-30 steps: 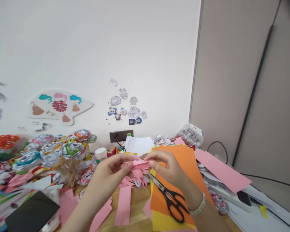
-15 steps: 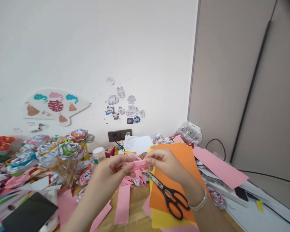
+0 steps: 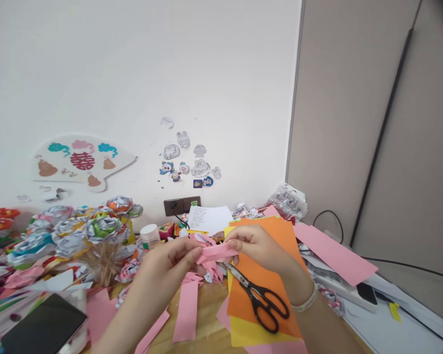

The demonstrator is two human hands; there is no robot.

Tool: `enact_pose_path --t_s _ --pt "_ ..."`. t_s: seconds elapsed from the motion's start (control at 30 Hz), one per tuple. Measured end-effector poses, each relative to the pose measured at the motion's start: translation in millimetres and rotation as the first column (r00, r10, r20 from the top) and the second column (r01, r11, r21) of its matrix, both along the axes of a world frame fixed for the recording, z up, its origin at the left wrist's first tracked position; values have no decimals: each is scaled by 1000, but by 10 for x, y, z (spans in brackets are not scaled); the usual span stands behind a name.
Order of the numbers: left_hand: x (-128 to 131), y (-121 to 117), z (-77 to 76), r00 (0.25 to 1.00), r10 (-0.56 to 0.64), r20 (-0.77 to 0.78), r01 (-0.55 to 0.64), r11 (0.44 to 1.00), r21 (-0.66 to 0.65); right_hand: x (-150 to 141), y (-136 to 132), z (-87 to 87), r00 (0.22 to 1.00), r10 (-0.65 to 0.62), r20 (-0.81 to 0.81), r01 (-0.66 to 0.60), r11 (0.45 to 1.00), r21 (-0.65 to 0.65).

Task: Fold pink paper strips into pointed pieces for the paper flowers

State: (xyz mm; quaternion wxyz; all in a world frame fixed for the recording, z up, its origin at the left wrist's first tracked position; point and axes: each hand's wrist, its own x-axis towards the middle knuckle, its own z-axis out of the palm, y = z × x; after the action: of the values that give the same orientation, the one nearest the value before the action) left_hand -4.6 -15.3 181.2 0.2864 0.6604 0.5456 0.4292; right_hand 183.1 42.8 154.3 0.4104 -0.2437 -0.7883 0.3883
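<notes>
Between my two hands a folded strip of pink paper (image 3: 217, 251) is stretched out level above the table. The fingers of my left hand (image 3: 173, 263) pinch its left end. At its right end, my right hand (image 3: 256, 248) grips it between thumb and fingers. Black-handled scissors (image 3: 256, 295) lie below my right hand, on orange paper (image 3: 280, 270) with yellow paper (image 3: 251, 337) beneath. Under the held strip, crumpled pink pieces (image 3: 211, 271) are heaped, and a flat pink strip (image 3: 186, 312) lies in front of them.
Paper flowers (image 3: 105, 228) crowd the left side, behind a dark tablet or phone (image 3: 44, 327). A white-capped jar (image 3: 149, 235) stands behind my left hand. On the right are pink sheets (image 3: 335, 253), a power strip (image 3: 349, 292) and cables. A written sheet (image 3: 210, 220) lies by the wall.
My hands have drawn slightly apart, so more of the pink strip shows between them. The view has shifted a little; the scissors and papers lie as before.
</notes>
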Motion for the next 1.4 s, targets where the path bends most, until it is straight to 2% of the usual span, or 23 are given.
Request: enact_pose_path --t_s 0.1,0.3,0.5,0.9,1.03,1.17,1.27,1.33,1.4 --pt "33 -26 5 999 -23 -50 25 999 44 11 10 -1 1000 11 27 -12 999 50" --pt "47 -29 -9 966 -69 -248 92 993 80 -23 -24 3 986 -95 135 71 982 173" --pt "46 13 -56 936 -70 -345 109 989 97 -89 -132 45 975 -92 203 50 978 205" --pt "121 22 -95 931 -77 -357 114 990 84 -118 -133 9 982 -29 187 11 995 100" --pt "123 27 -109 927 -71 -368 109 991 82 -125 -129 -1 978 -55 200 28 990 136" --pt "97 0 -85 932 -126 -339 154 986 57 -114 -111 -34 976 -67 207 44 993 112" --pt "73 -21 -66 931 -139 -338 163 986 46 -90 -104 -37 978 -19 207 4 998 68" --pt "65 -25 -68 926 -135 -352 158 987 38 -79 -108 -24 974 3 225 -25 995 93" --pt "65 -21 -86 923 -140 -359 158 987 22 -85 -120 -10 968 -41 246 0 986 164"
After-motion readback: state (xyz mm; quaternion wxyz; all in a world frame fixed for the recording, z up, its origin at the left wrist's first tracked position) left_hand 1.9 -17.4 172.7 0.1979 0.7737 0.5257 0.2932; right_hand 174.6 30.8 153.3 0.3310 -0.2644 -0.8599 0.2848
